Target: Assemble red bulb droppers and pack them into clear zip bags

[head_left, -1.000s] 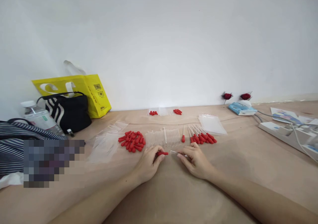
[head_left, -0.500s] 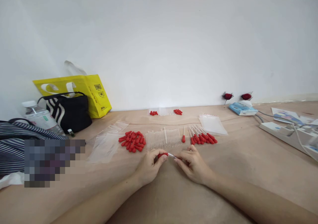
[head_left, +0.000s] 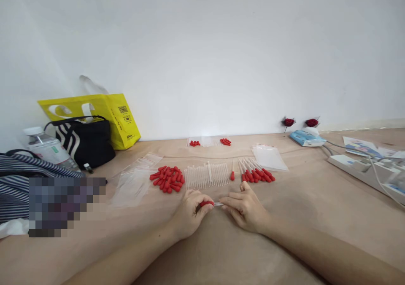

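Between thumb and fingers, my left hand pinches a red rubber dropper bulb. My right hand grips a clear dropper tube, whose end meets the bulb; most of the tube is hidden by my fingers. Beyond my left hand lies a heap of loose red bulbs. A row of clear tubes is laid side by side behind both hands. One dropper with a red bulb rests to the right of that row, and several more bulb-fitted droppers lie fanned out farther right.
Clear zip bags lie at left, and another stack at back right. Bagged red bulbs sit by the wall. A yellow bag, black pouch and bottle stand left; tissues and a power strip are right.
The bulb and tube have come more nearly level and a little lower, still held between my hands. The whole view has shifted slightly.
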A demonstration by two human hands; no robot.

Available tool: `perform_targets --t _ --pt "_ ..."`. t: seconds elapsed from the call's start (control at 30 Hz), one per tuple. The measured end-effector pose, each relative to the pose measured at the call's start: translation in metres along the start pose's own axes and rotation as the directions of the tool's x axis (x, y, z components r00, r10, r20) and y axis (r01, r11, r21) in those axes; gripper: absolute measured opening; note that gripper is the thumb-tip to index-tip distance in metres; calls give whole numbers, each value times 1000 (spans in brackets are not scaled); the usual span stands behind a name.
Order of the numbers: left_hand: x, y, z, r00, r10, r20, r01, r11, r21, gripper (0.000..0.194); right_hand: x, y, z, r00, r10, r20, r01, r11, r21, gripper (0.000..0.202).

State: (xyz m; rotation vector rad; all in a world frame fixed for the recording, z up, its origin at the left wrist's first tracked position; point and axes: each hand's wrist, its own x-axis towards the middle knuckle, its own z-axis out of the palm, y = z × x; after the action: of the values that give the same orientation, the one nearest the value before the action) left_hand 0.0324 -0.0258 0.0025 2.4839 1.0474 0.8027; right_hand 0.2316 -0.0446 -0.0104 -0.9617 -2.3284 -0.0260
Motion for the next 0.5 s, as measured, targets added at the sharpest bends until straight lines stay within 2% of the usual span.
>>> perform_targets --t 0.17,0.5 --pt "-2 0 2 989 145 24 -147 988 56 22 0 -4 2 1000 5 -2 -5 1000 -9 21" --pt "-3 2 3 988 153 3 -152 979 139 23 7 -8 4 998 21 60 -21 1000 10 22"
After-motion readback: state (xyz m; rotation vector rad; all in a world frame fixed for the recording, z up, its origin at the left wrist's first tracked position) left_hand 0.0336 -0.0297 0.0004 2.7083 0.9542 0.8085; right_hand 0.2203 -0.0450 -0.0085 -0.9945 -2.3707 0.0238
